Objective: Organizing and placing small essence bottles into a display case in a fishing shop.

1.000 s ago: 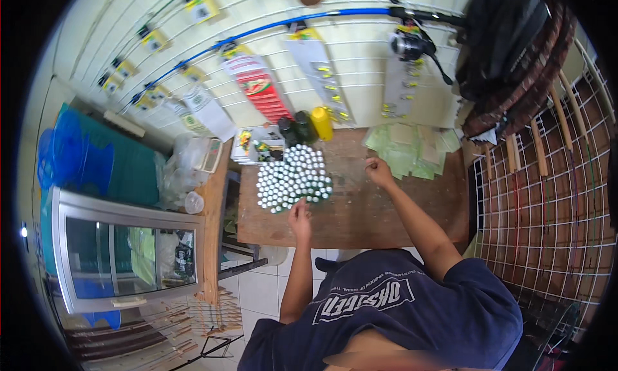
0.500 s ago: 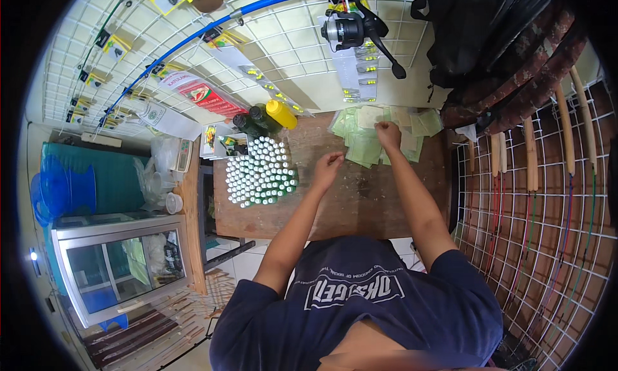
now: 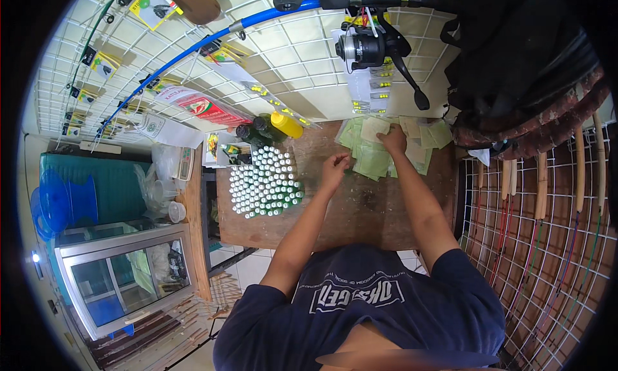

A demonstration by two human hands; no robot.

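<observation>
Reaching with the right hand [image 3: 394, 140] onto flat, overlapping pale-green packets [image 3: 367, 160] at far right on the scuffed wooden table [image 3: 347, 223]; holding the left hand [image 3: 334, 172], with bent fingers, just left of them; impossible to tell any grasp in either; with round white-capped bottles [image 3: 265, 185] massed at left.

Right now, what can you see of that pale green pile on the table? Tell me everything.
The pale green pile looks like many thin, flat packets, perhaps plastic, with some cream-coloured pieces among them. They lie loosely spread and overlapping at the far right of the brown wooden table. The right hand has its fingers at a cream piece; the left hand is by the near left edge, contact unclear. Any contents are too small to tell.
</observation>
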